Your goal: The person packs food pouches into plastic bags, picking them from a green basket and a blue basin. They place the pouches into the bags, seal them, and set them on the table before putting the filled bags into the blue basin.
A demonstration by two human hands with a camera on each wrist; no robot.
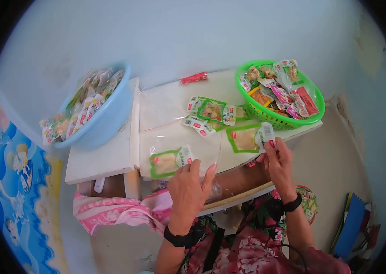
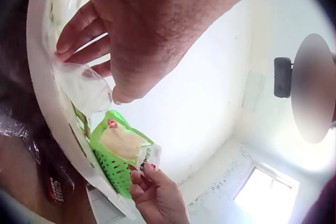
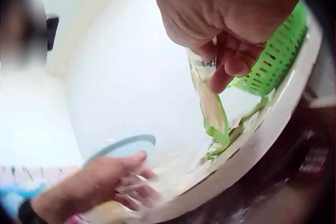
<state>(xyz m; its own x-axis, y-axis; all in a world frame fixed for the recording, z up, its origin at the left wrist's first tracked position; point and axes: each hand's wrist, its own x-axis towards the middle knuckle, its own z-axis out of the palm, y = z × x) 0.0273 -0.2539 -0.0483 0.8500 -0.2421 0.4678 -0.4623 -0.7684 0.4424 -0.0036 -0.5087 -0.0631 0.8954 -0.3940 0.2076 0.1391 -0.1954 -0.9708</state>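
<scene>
In the head view, the left hand (image 1: 186, 189) rests its fingers at the lower right edge of a clear bag with a green-framed packet (image 1: 164, 163) on the white table, thumb spread apart. The left wrist view shows thin clear plastic (image 2: 86, 87) between that hand's fingers and thumb. To the right, the right hand (image 1: 279, 164) pinches the white end of another green-framed packet (image 1: 246, 138), holding it raised near the table's front edge. This packet (image 3: 212, 111) hangs below the fingers in the right wrist view. Its contents look pale and flat.
Several packets (image 1: 211, 112) lie on the table (image 1: 165, 102) behind the hands, and a red packet (image 1: 194, 78) farther back. A filled green basket (image 1: 284, 121) stands back right, a filled blue basin (image 1: 110, 121) at left. A pink towel (image 1: 120, 210) hangs by the open drawer (image 1: 243, 181).
</scene>
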